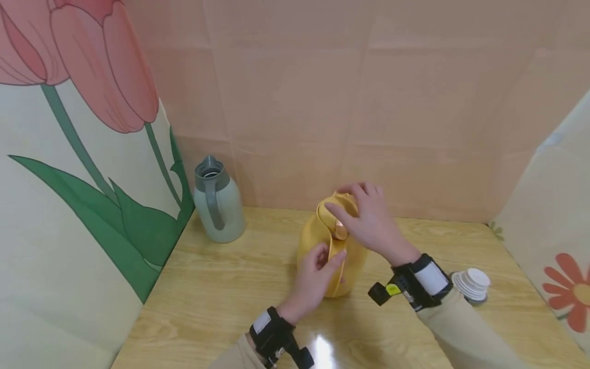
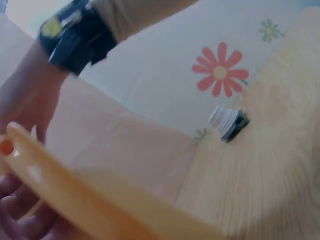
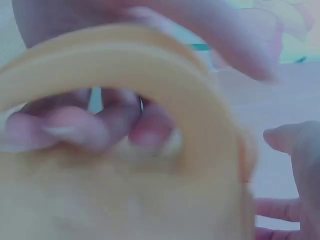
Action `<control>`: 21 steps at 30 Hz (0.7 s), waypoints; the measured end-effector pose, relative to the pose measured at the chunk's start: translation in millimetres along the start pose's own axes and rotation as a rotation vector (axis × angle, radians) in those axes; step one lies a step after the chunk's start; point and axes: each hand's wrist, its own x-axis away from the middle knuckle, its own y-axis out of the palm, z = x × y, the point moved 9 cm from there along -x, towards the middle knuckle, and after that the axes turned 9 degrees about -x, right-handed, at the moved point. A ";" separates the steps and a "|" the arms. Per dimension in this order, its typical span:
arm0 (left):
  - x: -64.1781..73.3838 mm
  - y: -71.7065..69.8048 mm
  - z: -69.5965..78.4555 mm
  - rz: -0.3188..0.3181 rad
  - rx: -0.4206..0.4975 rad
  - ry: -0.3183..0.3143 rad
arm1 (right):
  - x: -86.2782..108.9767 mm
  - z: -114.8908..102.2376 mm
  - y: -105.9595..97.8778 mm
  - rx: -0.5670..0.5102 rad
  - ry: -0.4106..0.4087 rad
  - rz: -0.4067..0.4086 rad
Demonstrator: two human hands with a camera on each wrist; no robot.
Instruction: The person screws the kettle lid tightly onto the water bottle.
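the yellow jug point(image 1: 319, 233) stands on the wooden table point(image 1: 207, 302), just right of the frame's centre and a little low. the right hand point(image 1: 369, 220) grips its top, fingers hooked into the opening under the arched rim point(image 3: 115, 65); the left hand point(image 1: 311, 279) grasps its near side, fingers curled round the edge. at centre left, well apart, stands a pale green pitcher point(image 1: 232, 212). a white ridged object point(image 1: 472, 284) sits at lower right near the right sleeve point(image 1: 465, 330), and tulip print point(image 1: 99, 56) fills the upper left
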 end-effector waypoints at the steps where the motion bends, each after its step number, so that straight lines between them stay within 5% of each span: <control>1: -0.6 -7.4 0.0 0.028 -0.001 0.012 | 2.8 0.3 -3.9 -0.015 0.008 0.005; 6: -4.8 -41.2 -12.1 0.171 -0.062 0.014 | 23.3 5.4 -14.9 -0.064 0.068 -0.009; 12: -4.2 -61.8 -39.4 0.219 -0.193 -0.017 | 57.7 10.9 5.3 -0.125 0.171 -0.117; 16: -1.4 -68.2 -55.7 0.239 -0.214 -0.046 | 80.2 12.5 37.6 -0.310 0.192 -0.129; 21: -1.1 -65.5 -74.5 0.210 -0.252 -0.080 | 98.2 14.9 70.8 -0.593 0.173 -0.044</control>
